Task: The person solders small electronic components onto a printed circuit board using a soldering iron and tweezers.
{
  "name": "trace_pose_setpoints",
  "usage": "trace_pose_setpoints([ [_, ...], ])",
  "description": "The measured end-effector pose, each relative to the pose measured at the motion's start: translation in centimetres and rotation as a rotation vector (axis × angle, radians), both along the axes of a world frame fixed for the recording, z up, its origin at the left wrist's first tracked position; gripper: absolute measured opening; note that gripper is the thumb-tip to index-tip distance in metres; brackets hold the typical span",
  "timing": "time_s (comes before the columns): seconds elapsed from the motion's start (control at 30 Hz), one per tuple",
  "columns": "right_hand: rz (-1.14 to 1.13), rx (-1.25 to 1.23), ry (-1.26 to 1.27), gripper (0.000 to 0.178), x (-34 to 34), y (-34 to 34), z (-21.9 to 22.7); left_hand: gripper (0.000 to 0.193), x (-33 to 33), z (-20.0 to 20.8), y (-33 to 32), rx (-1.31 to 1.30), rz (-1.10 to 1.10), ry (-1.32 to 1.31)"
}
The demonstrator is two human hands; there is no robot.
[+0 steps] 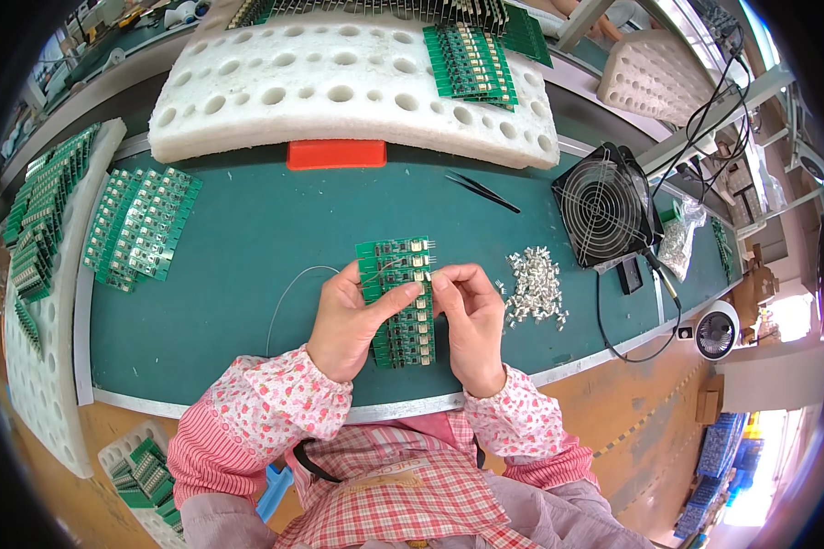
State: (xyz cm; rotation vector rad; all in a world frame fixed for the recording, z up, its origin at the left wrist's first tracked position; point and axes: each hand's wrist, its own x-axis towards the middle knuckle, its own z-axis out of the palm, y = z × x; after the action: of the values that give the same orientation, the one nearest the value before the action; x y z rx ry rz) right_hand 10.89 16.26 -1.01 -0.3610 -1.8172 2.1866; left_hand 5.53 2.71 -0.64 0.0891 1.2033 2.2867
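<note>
A green circuit board panel [396,340] with a row of small white components stands lengthwise before me, over the green mat. My left hand [350,316] grips its left side, the thumb lying across the face. At the panel's upper right edge, beside the pins, my right hand [468,316] is closed in a pinch; whatever is between its fingertips is too small to make out. Just right of that hand lies a loose heap of small white parts [535,288]. A thin pale wire [279,302] curves from near my left hand toward the table's front edge.
Black tweezers [485,193] and a black fan [604,206] with a cable lie to the right. A white foam block [247,101] carrying boards spans the back, a red piece [336,154] at its front. More board panels [146,224] and another foam block [50,403] are left.
</note>
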Motion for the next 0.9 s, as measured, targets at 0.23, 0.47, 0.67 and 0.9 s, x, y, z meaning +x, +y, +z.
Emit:
trace_pose_setpoints([
  [0.23,-0.107,0.015,0.072,0.010,0.0,-1.6,-0.5,0.022,0.1,0.1,0.2,-0.017,0.055,0.047],
  [0.47,-0.070,0.217,0.059,0.010,0.3,-1.2,0.4,0.020,0.4,0.6,0.1,-0.126,0.148,0.229],
  [0.67,0.154,0.412,-0.041,0.012,-0.1,2.1,2.6,0.021,0.5,1.2,0.0,-0.148,0.075,0.258],
  [0.9,0.147,0.204,0.034,0.012,0.5,1.3,1.0,0.021,0.3,1.1,0.1,-0.142,0.053,0.243],
])
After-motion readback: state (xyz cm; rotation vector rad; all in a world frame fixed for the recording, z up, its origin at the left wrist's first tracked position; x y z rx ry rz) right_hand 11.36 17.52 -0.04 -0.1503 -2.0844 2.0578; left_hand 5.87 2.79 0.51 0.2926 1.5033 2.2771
